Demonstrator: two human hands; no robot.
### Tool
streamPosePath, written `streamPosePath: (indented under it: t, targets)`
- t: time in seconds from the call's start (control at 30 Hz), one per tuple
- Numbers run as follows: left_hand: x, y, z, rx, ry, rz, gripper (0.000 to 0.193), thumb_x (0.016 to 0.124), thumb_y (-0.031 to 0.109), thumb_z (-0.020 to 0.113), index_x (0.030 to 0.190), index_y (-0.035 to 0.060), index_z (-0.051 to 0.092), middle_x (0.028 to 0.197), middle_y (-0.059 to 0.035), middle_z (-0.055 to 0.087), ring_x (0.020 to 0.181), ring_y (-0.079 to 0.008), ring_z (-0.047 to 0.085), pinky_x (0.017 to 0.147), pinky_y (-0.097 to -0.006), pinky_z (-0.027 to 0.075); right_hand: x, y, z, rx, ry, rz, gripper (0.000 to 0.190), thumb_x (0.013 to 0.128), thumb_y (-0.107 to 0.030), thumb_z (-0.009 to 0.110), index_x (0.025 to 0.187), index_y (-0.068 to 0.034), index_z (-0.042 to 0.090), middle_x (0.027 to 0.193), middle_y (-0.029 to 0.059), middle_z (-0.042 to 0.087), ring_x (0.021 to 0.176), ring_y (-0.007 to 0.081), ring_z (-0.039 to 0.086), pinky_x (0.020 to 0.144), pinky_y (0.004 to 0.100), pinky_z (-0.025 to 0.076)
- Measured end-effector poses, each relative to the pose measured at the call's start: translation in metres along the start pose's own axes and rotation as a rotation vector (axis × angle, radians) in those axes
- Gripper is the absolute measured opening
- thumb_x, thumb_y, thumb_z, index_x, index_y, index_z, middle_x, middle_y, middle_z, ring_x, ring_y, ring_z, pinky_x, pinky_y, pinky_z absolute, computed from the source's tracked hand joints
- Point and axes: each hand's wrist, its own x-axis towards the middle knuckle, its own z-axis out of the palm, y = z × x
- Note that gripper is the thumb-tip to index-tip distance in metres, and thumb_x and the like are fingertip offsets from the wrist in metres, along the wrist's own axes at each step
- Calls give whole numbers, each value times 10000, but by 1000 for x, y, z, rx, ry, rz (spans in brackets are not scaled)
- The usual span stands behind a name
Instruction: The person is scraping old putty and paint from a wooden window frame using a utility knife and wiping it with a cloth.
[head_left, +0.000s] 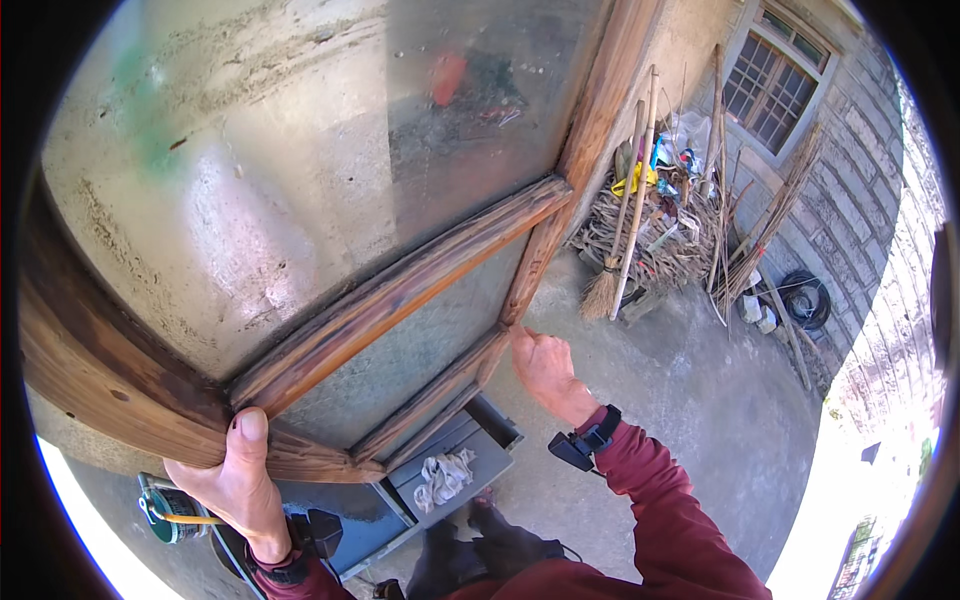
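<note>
A large wooden frame with glass panes, like a glazed window sash, stands tilted in front of me. Its wood is brown and worn, and a crossbar divides the upper pane from smaller glazed sections below. My left hand grips the near left stile, thumb on the inner face and fingers hidden underneath. At the lower right stile, my right hand is curled against the edge, its fingertips partly hidden by the wood. Marks and reflections cover the upper glass.
A crumpled pale cloth lies on a grey bench-like surface under the frame. A green can with a yellow-handled tool stands left. Beyond the concrete floor are a brushwood heap, a broom and a black hose coil.
</note>
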Motion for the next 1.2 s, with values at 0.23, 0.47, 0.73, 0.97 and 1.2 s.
streamPosePath:
  t: [0.23,0.47,0.73,0.97,1.2]
  targets:
    - [0,-3,0,-24,0,7,678,797,356,796,1233,-69,497,1109,-103,568,1001,-172,531,917,-293,407,-6,-10,9,-81,-85,-10,250,852,-51,492,1071,45,564,873,217,663,712,376,673,606,466,544]
    - [1,-3,0,-17,-8,24,675,807,332,787,1258,-67,482,1146,-107,560,1025,-184,527,940,-307,397,-16,-41,1,61,-85,-66,277,869,-61,463,1103,46,565,889,214,652,706,371,669,622,454,543]
    - [1,-3,-1,-25,-16,25,693,801,335,793,1264,-75,480,1144,-113,565,1024,-190,529,942,-313,397,-6,-16,-6,87,0,-34,120,825,-46,529,922,13,567,770,226,640,662,418,640,580,480,527]
    - [1,-3,-1,-19,-9,34,670,792,317,804,1239,-79,499,1112,-101,577,991,-184,534,921,-303,406,2,-5,-1,-72,-109,30,248,883,-59,480,1083,54,576,873,200,662,737,375,671,628,468,546]
    - [0,-1,0,-39,8,26,690,783,316,812,1251,-80,495,1125,-108,578,1004,-195,537,935,-312,408,-5,-27,3,-95,-109,-49,283,864,-56,481,1102,80,554,864,201,656,698,359,673,601,446,545]
